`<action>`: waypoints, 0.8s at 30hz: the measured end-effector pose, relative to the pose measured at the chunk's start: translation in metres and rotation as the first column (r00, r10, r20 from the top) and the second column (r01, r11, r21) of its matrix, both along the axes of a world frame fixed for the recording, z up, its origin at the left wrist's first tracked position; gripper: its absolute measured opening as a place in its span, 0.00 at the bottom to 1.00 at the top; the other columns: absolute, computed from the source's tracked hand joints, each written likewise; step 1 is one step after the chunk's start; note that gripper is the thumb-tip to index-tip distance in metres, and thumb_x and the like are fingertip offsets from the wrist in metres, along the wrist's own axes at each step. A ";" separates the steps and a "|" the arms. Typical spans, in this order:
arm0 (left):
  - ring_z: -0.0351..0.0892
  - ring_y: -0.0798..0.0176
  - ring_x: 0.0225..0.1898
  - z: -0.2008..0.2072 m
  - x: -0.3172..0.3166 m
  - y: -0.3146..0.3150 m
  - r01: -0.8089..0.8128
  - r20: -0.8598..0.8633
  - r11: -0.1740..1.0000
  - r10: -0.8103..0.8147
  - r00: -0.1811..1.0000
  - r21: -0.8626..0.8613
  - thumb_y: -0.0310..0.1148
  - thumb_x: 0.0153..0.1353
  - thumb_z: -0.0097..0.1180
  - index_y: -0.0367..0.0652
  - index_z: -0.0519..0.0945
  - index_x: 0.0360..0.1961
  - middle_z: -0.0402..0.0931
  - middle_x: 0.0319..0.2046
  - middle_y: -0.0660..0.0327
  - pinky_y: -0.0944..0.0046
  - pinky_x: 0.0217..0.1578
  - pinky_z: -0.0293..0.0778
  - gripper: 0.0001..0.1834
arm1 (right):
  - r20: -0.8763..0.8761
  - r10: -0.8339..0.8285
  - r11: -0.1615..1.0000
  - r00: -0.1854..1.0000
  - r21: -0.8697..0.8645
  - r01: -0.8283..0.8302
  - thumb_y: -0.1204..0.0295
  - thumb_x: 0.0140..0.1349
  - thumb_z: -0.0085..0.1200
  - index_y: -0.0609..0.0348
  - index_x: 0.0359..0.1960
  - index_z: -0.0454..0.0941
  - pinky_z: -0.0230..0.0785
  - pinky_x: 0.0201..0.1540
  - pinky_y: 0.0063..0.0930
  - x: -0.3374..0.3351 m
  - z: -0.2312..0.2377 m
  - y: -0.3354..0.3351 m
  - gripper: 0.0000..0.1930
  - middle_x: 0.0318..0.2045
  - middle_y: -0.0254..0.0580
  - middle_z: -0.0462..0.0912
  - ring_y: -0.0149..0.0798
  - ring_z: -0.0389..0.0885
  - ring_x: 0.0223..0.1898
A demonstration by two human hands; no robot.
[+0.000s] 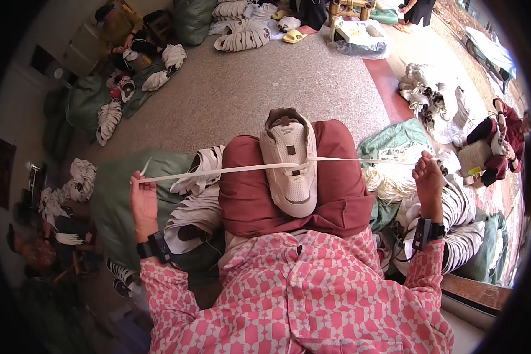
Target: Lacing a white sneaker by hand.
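A cream sneaker (288, 165) with a brown collar lining rests on my lap, its toe toward me. One flat white shoelace (218, 171) passes through eyelets partway down the shoe and stretches out to both sides. My left hand (143, 200) pinches one end, and a short tip sticks up past the fingers. Out to the right, my right hand (428, 180) is closed on the other end of the lace. Both sides are drawn nearly straight, and neither hand touches the sneaker.
Stacked shoe uppers (192, 215) lie on a green sack (121, 189) at my left. To my right, bundled white laces (395, 183) sit on green cloth beside more stacked uppers (463, 248). Other people sit around the speckled floor (230, 88). A white tray (360, 38) stands far off.
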State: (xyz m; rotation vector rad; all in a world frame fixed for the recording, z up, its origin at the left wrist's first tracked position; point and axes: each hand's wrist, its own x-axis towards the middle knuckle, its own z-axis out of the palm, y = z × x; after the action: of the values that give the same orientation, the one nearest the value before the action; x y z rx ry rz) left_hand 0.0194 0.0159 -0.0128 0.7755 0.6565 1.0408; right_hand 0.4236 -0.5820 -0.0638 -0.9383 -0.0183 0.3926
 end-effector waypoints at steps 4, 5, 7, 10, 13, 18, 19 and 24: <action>0.75 0.66 0.41 -0.004 -0.031 0.018 0.021 0.116 1.000 -0.021 0.993 0.000 0.36 0.71 0.47 0.38 0.76 0.52 0.75 0.38 0.62 0.65 0.50 0.74 0.15 | -0.053 0.057 0.803 0.997 -0.590 -0.077 0.69 0.62 0.50 0.66 0.43 0.73 0.73 0.21 0.25 -0.020 -0.006 0.000 0.13 0.25 0.36 0.77 0.30 0.75 0.19; 0.73 0.67 0.37 0.000 -0.032 0.019 -0.001 0.145 1.000 0.005 0.989 -0.025 0.34 0.71 0.47 0.37 0.73 0.55 0.73 0.35 0.62 0.67 0.45 0.74 0.16 | 0.005 0.092 0.646 0.996 -0.761 -0.056 0.67 0.62 0.51 0.66 0.43 0.74 0.74 0.18 0.24 -0.024 -0.011 0.002 0.14 0.28 0.40 0.79 0.30 0.78 0.20; 0.70 0.68 0.33 -0.002 -0.054 0.044 0.132 0.287 0.991 -0.118 0.950 -0.027 0.33 0.71 0.48 0.35 0.72 0.56 0.71 0.33 0.63 0.68 0.40 0.73 0.17 | 0.317 0.379 0.047 0.869 -0.945 0.324 0.60 0.61 0.56 0.64 0.36 0.79 0.73 0.23 0.33 -0.021 -0.040 -0.002 0.16 0.26 0.46 0.81 0.37 0.80 0.21; 0.61 0.70 0.26 0.007 -0.073 0.062 0.212 0.427 0.977 -0.177 0.887 -0.034 0.30 0.70 0.47 0.32 0.68 0.58 0.66 0.29 0.64 0.70 0.28 0.65 0.19 | 0.154 0.567 -0.324 0.809 -0.862 0.390 0.58 0.59 0.59 0.65 0.28 0.81 0.70 0.26 0.36 -0.040 0.005 0.053 0.18 0.21 0.50 0.80 0.36 0.79 0.21; 0.59 0.70 0.25 0.023 -0.082 0.074 0.230 0.436 0.972 -0.230 0.870 0.053 0.28 0.71 0.45 0.29 0.69 0.56 0.65 0.29 0.63 0.70 0.25 0.61 0.17 | 0.184 0.698 0.150 0.692 -0.983 0.109 0.63 0.61 0.59 0.65 0.29 0.80 0.67 0.25 0.29 -0.060 0.043 0.099 0.15 0.18 0.43 0.78 0.31 0.75 0.21; 0.59 0.70 0.24 0.053 -0.117 0.099 0.201 0.417 0.970 -0.242 0.876 0.141 0.28 0.72 0.43 0.29 0.69 0.55 0.66 0.29 0.62 0.71 0.24 0.60 0.16 | 0.464 0.728 0.546 0.504 -0.837 -0.018 0.69 0.62 0.57 0.64 0.34 0.79 0.68 0.26 0.31 -0.089 0.076 0.174 0.09 0.19 0.44 0.78 0.37 0.78 0.21; 0.58 0.70 0.25 0.059 -0.128 0.098 0.192 0.412 0.964 -0.254 0.875 0.186 0.28 0.72 0.43 0.29 0.69 0.55 0.66 0.29 0.62 0.71 0.25 0.60 0.16 | 0.528 0.736 0.609 0.425 -0.789 -0.075 0.69 0.62 0.56 0.62 0.36 0.79 0.69 0.26 0.29 -0.091 0.076 0.185 0.08 0.19 0.40 0.78 0.33 0.77 0.21; 0.51 0.75 0.17 0.080 -0.132 0.078 0.244 0.202 0.897 -0.334 0.921 0.368 0.34 0.75 0.39 0.36 0.70 0.55 0.60 0.23 0.68 0.73 0.14 0.50 0.16 | 0.593 0.781 0.588 0.195 -0.804 0.088 0.71 0.61 0.55 0.57 0.37 0.78 0.71 0.29 0.41 -0.093 0.066 0.225 0.06 0.23 0.48 0.80 0.53 0.81 0.27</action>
State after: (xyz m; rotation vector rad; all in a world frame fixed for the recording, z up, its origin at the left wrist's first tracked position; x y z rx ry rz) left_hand -0.1130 0.0937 0.0677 0.9802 0.1251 0.9644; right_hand 0.3303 -0.3570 0.0022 -1.8935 -1.4314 0.2399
